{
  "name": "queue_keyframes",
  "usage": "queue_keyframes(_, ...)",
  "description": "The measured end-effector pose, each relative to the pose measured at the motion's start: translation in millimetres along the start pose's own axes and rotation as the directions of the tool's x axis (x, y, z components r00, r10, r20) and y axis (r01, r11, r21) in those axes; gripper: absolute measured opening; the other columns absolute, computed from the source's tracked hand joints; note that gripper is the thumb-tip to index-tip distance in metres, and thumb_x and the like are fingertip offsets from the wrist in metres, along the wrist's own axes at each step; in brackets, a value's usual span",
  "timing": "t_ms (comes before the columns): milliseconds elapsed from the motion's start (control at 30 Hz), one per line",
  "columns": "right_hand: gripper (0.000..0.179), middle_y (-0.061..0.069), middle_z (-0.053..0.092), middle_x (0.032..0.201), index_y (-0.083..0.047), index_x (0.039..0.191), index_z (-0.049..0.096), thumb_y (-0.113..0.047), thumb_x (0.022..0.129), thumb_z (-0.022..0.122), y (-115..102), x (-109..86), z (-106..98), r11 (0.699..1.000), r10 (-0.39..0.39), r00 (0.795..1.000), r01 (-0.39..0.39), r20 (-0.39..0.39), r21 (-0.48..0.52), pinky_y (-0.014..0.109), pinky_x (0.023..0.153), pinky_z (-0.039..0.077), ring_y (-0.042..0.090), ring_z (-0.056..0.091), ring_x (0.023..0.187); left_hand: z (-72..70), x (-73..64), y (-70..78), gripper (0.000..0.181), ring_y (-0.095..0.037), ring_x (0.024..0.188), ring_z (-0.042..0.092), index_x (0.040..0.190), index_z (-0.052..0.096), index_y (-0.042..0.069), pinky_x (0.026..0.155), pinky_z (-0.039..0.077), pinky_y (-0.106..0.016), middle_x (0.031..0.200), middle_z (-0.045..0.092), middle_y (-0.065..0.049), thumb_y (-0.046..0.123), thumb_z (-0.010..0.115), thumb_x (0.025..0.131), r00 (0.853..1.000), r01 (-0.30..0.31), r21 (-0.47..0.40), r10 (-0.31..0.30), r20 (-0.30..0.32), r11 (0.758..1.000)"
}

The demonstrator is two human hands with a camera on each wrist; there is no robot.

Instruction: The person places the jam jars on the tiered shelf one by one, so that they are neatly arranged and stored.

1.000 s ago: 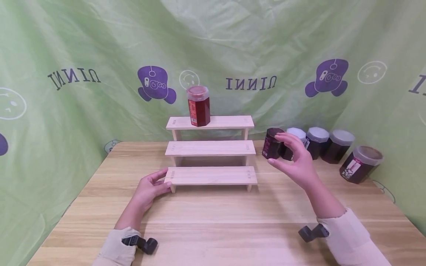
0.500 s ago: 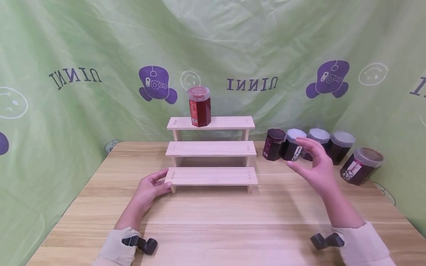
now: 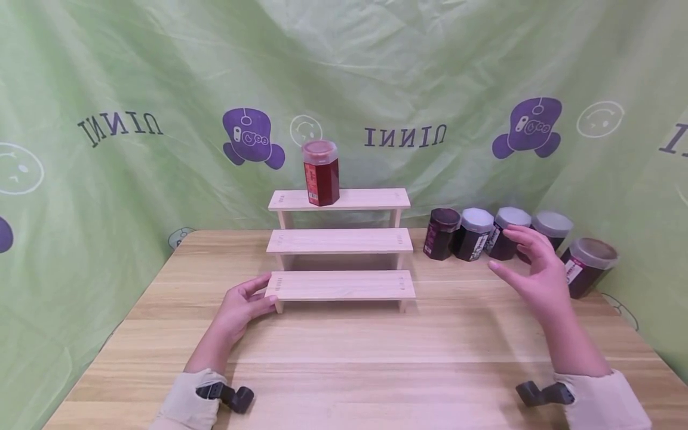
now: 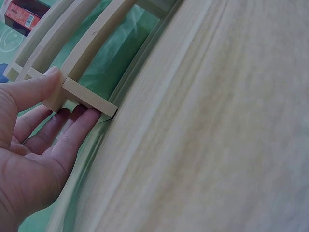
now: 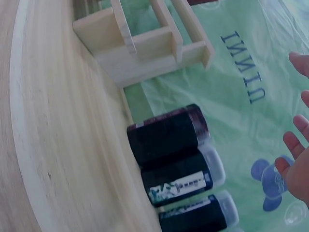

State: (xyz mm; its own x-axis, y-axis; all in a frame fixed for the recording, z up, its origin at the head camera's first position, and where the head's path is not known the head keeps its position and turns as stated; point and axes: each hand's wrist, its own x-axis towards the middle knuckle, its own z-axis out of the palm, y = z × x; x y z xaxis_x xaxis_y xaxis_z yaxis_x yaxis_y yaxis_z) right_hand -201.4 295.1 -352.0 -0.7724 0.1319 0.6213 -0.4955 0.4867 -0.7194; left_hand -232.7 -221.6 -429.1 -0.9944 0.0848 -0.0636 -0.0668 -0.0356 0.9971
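A three-step wooden display stand [image 3: 341, 285] stands on the table. My left hand [image 3: 238, 310] holds the left end of its lowest step; in the left wrist view the thumb lies on the step's edge and the fingertips touch the side leg [image 4: 90, 98]. A red jar with a clear lid [image 3: 323, 179] stands on the top step, left of its middle. At the right, my right hand [image 3: 543, 283] hovers in front of the dark jars, thumb and fingers spread with nothing between them. It partly hides a jar with a pale lid [image 3: 553, 222] and the rightmost jar [image 3: 591, 263].
Along the back right, a dark-lidded jar [image 3: 442, 234], a white-lidded jar [image 3: 474, 235] and another pale-lidded jar [image 3: 507, 222] stand close together. A green printed curtain [image 3: 408, 71] hangs behind and beside the wooden table [image 3: 344, 370].
My right hand has moved rightward along the row of jars, from before the dark-lidded one towards the right end, still holding nothing. The left hand, stand and red jar have stayed put.
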Motion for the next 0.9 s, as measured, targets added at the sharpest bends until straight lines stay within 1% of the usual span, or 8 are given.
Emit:
queue_keyframes(233, 0.059, -0.006, 0.049, 0.133, 0.002, 0.13, 0.058, 0.012, 0.075, 0.076, 10.5, -0.4, -10.7, 0.999, 0.034, 0.999, -0.034, -0.023, -0.013, 0.009, 0.099, 0.039, 0.005, 0.044, 0.122, 0.0, -0.3, -0.7, 0.068, -0.012, 0.097, 0.067, 0.145, 0.036, -0.008, 0.087, 0.058, -0.035, 0.147, 0.036, -0.03, -0.011, 0.067, 0.085, 1.0, -0.002, -0.009, 0.002, 0.008, 1.0)
queue_keyframes(367, 0.059, -0.008, 0.051, 0.131, 0.002, 0.13, 0.059, 0.013, 0.075, 0.076, 14.3, 0.3, -16.4, 0.999, 0.051, 0.997, -0.051, -0.063, -0.003, 0.009, 0.097, 0.041, 0.006, 0.046, 0.119, -0.3, -0.6, 0.1, 0.067, -0.011, 0.097, 0.066, 0.146, 0.034, -0.009, 0.087, 0.057, -0.035, 0.149, 0.034, -0.029, -0.012, 0.065, 0.086, 1.0, -0.009, -0.014, 0.01, 0.016, 1.0)
queue_keyframes(500, 0.058, -0.004, 0.054, 0.128, 0.006, 0.127, 0.059, 0.019, 0.072, 0.073, 17.0, 2.0, -21.8, 0.996, 0.077, 0.991, -0.07, -0.111, 0.063, 0.012, 0.096, 0.043, 0.009, 0.049, 0.118, -0.8, -0.2, 0.7, 0.068, -0.01, 0.097, 0.066, 0.146, 0.034, -0.008, 0.088, 0.057, -0.035, 0.15, 0.033, -0.028, -0.011, 0.066, 0.086, 1.0, -0.008, -0.006, 0.008, 0.017, 1.0)
queue_keyframes(600, 0.056, -0.005, 0.056, 0.126, 0.005, 0.127, 0.06, 0.018, 0.074, 0.073, 19.2, 2.9, -27.3, 0.992, 0.109, 0.985, -0.099, -0.134, 0.076, 0.012, 0.095, 0.044, 0.009, 0.05, 0.116, -0.9, 0.4, 0.2, 0.069, -0.011, 0.096, 0.066, 0.146, 0.035, -0.008, 0.088, 0.057, -0.035, 0.149, 0.034, -0.028, -0.011, 0.067, 0.085, 1.0, -0.008, -0.007, 0.008, 0.012, 1.0)
queue_keyframes(667, 0.055, -0.007, 0.057, 0.125, 0.002, 0.128, 0.06, 0.016, 0.076, 0.073, 20.1, 3.2, -31.7, 0.988, 0.138, 0.98, -0.128, -0.142, 0.084, 0.01, 0.094, 0.043, 0.008, 0.051, 0.115, -1.4, 0.6, -0.1, 0.069, -0.01, 0.097, 0.066, 0.146, 0.033, -0.008, 0.088, 0.057, -0.035, 0.15, 0.033, -0.028, -0.011, 0.066, 0.086, 1.0, -0.011, -0.003, 0.011, 0.02, 1.0)
queue_keyframes(733, 0.054, -0.008, 0.057, 0.124, 0.0, 0.128, 0.061, 0.014, 0.078, 0.073, 20.9, 2.7, -36.4, 0.979, 0.178, 0.973, -0.159, -0.146, 0.131, 0.008, 0.091, 0.043, 0.008, 0.052, 0.112, -1.3, 0.6, -0.4, 0.069, -0.011, 0.097, 0.066, 0.146, 0.034, -0.008, 0.088, 0.057, -0.035, 0.149, 0.034, -0.028, -0.011, 0.067, 0.085, 1.0, -0.012, -0.007, 0.012, 0.015, 1.0)
queue_keyframes(833, 0.054, -0.006, 0.057, 0.124, -0.003, 0.129, 0.061, 0.014, 0.078, 0.072, 21.3, 2.2, -42.3, 0.955, 0.23, 0.962, -0.194, -0.149, 0.224, 0.007, 0.089, 0.043, 0.008, 0.051, 0.111, -0.8, 0.2, -0.6, 0.068, -0.012, 0.098, 0.066, 0.146, 0.035, -0.008, 0.088, 0.057, -0.035, 0.149, 0.034, -0.029, -0.011, 0.066, 0.085, 1.0, -0.007, -0.005, 0.007, 0.017, 1.0)
queue_keyframes(900, 0.055, -0.007, 0.055, 0.126, -0.005, 0.131, 0.06, 0.011, 0.08, 0.073, 21.2, 1.5, -45.9, 0.949, 0.259, 0.954, -0.222, -0.15, 0.225, 0.005, 0.091, 0.042, 0.007, 0.05, 0.111, -0.2, -0.2, -0.5, 0.067, -0.013, 0.098, 0.066, 0.145, 0.037, -0.007, 0.088, 0.057, -0.035, 0.147, 0.037, -0.03, -0.011, 0.067, 0.085, 1.0, -0.003, -0.007, 0.003, 0.007, 1.0)
